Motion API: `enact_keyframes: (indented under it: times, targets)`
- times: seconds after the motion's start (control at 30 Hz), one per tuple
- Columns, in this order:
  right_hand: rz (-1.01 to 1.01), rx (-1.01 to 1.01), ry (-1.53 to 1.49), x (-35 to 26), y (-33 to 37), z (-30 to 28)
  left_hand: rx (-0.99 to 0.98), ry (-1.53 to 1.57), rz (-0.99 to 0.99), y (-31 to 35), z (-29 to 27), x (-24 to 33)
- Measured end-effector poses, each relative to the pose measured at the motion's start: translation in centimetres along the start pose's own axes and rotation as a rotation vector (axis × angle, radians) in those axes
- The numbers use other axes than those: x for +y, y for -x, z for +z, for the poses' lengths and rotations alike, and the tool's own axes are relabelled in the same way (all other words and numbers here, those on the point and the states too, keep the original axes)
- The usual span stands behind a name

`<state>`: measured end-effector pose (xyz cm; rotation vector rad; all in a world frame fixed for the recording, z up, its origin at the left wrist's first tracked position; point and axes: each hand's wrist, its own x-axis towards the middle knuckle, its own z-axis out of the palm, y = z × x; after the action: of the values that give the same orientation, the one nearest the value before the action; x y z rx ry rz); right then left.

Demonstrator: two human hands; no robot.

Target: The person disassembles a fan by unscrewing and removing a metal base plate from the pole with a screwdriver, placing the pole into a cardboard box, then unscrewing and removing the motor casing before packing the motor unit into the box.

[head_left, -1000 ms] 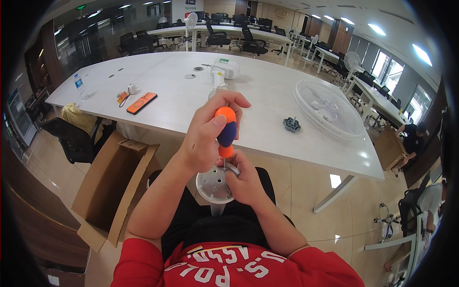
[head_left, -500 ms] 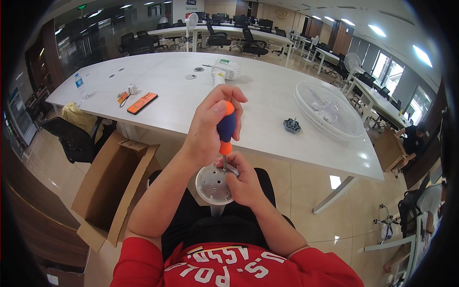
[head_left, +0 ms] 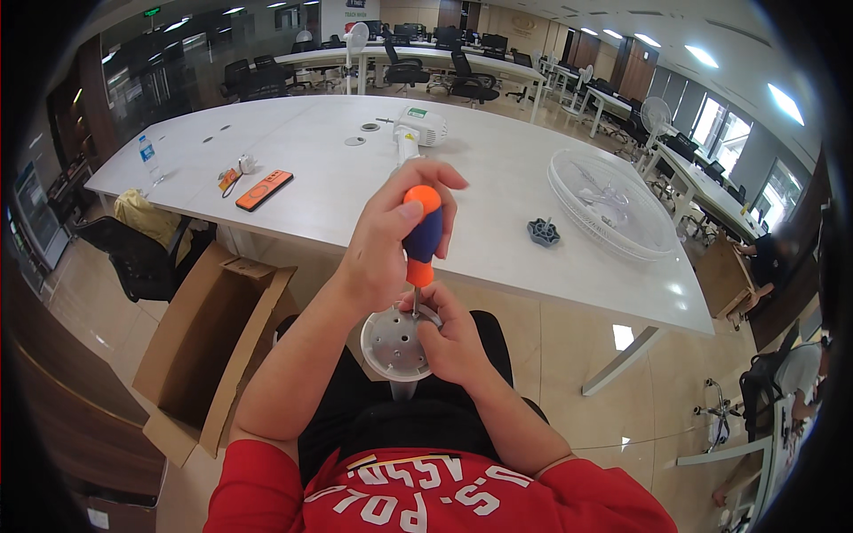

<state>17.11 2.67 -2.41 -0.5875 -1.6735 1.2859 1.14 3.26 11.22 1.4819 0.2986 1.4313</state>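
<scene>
My left hand is wrapped loosely round a screwdriver with a blue and orange handle, its index finger stretched past the top. The shaft points down at the edge of a round, white-rimmed part. That part has a silvery face with several holes and a pale tube below, and sits over my lap. My right hand grips its right side, thumb on the face near the driver's tip. Whether a screw sits under the tip I cannot make out.
On the white table lie a white fan motor head, an orange phone, a grey knob and white fan guards. A water bottle stands far left. An open cardboard box is at my left. Another person works far right.
The screwdriver's handle top has tilted slightly, and my left fingers have turned a little around it. The round part has shifted slightly left.
</scene>
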Motion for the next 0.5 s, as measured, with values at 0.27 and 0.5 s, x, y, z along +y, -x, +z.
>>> enact_keyframes:
  times: [0.27,0.5]
  targets:
    - [-0.018,-0.006,-0.010,0.1,0.0,-0.3,0.169,-0.419,0.099,0.5,1.3,-0.2]
    - [0.048,0.009,-0.013,-0.2,0.0,-0.2,0.158,-0.243,0.027,0.6,0.0,-0.4]
